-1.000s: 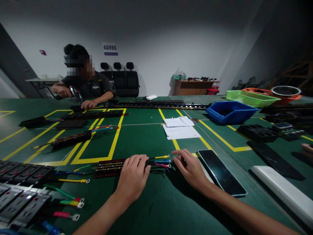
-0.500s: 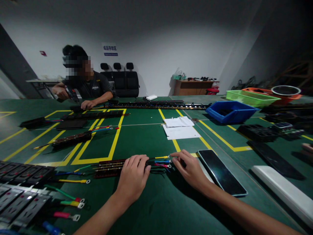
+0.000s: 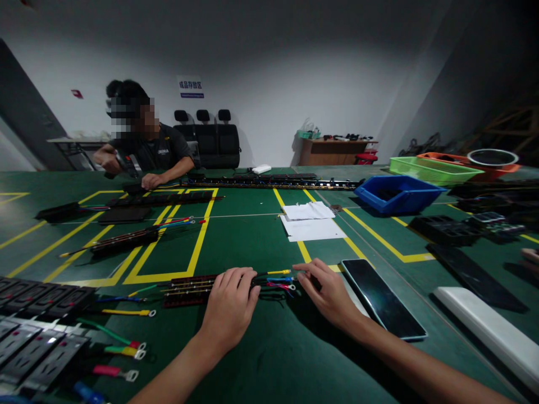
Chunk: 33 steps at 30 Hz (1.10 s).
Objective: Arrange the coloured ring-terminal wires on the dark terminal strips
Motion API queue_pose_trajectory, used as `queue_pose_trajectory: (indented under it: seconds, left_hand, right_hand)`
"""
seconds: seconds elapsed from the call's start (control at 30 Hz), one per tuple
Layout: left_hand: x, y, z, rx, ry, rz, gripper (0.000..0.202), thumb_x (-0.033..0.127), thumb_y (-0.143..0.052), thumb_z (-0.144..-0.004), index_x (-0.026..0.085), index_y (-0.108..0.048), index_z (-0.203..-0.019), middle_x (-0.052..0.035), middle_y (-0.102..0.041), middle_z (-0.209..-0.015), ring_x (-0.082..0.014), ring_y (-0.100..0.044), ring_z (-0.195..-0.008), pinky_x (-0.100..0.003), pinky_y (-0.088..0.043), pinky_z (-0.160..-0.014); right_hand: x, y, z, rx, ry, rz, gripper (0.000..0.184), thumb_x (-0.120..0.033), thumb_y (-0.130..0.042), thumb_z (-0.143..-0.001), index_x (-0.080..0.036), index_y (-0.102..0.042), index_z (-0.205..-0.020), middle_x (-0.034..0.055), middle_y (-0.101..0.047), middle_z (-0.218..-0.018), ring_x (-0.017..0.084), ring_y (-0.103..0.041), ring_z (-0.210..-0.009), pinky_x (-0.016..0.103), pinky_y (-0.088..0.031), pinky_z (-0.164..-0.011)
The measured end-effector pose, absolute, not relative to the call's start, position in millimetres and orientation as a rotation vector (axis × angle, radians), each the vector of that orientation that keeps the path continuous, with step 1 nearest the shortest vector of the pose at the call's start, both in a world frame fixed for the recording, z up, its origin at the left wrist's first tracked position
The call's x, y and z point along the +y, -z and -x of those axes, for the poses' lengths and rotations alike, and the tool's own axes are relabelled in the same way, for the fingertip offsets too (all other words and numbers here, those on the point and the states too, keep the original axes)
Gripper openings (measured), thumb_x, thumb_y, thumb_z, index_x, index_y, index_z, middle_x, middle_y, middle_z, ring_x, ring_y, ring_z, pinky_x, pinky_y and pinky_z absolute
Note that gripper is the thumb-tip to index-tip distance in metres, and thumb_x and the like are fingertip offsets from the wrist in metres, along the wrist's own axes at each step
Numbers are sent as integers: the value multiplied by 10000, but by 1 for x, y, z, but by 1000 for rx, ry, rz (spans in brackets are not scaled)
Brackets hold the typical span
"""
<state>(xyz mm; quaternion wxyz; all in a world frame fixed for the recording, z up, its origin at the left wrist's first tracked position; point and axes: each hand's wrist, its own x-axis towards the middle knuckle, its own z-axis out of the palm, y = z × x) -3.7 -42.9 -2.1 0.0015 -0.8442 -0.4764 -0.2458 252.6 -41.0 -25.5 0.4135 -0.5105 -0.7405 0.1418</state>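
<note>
My left hand (image 3: 229, 306) lies palm down, fingers curled, over the right end of a dark red strip (image 3: 189, 287) with metal bars on the green table. Coloured wires (image 3: 278, 280) with ring terminals, yellow, blue and pink, stick out from under it to the right. My right hand (image 3: 326, 292) rests just right of the wire ends, fingertips pinched together at the terminals. What the pinch holds is too small to make out.
A black phone (image 3: 381, 297) lies right of my right hand, a white bar (image 3: 488, 331) further right. Socket modules (image 3: 37, 342) and loose wires (image 3: 122, 342) lie at left. Papers (image 3: 309, 221), a blue bin (image 3: 398, 193) and a seated person (image 3: 143, 146) with a tool are beyond.
My hands have barely moved; the right fingertips have crept slightly left towards the wire ends. The person across the table has lowered the tool a little.
</note>
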Motion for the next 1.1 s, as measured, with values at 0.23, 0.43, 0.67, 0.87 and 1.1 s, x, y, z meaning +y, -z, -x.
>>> queue_pose_trajectory:
  seconds: [0.23, 0.43, 0.67, 0.87, 1.1]
  left_hand:
    - [-43, 3, 4, -1483, 773, 2633, 281, 289, -440, -1043, 197, -628, -1231, -100, -692, -1229, -280, -625, -1158, -510, -497, -992]
    - [-42, 5, 3, -1488, 768, 2641, 272, 287, -453, -1039, 190, -621, -1230, -107, -683, -1238, -284, -615, -1159, -522, -484, -999]
    - [-42, 4, 4, -1471, 788, 2641, 275, 288, -448, -1040, 196, -625, -1230, -103, -690, -1231, -279, -620, -1156, -512, -491, -997]
    - [-42, 6, 4, -1487, 783, 2639, 287, 301, -437, -1045, 194, -626, -1232, -106, -687, -1237, -287, -617, -1163, -523, -492, -990]
    - [-41, 8, 4, -1489, 783, 2643, 283, 299, -443, -1044, 188, -619, -1235, -104, -684, -1238, -284, -612, -1168, -517, -483, -995]
  right_hand:
    - [-40, 26, -254, -1894, -367, 1281, 270, -323, -486, -1029, -192, -708, -1107, 35, -563, -811, 164, -550, -680, 292, -459, -629]
    - [-41, 25, -253, -1900, -384, 1287, 264, -320, -482, -1032, -192, -700, -1111, 25, -558, -802, 165, -544, -674, 293, -440, -627]
    - [-41, 24, -253, -1819, -330, 1323, 244, -315, -505, -1014, -188, -708, -1064, 37, -571, -817, 174, -560, -692, 308, -457, -644]
    - [-42, 23, -255, -1862, -321, 1234, 246, -274, -526, -992, -202, -743, -1083, 49, -583, -825, 181, -571, -724, 315, -472, -653]
    - [-42, 21, -255, -1944, -421, 1154, 451, -205, -475, -987, -232, -566, -1428, 41, -554, -915, 166, -567, -766, 291, -496, -672]
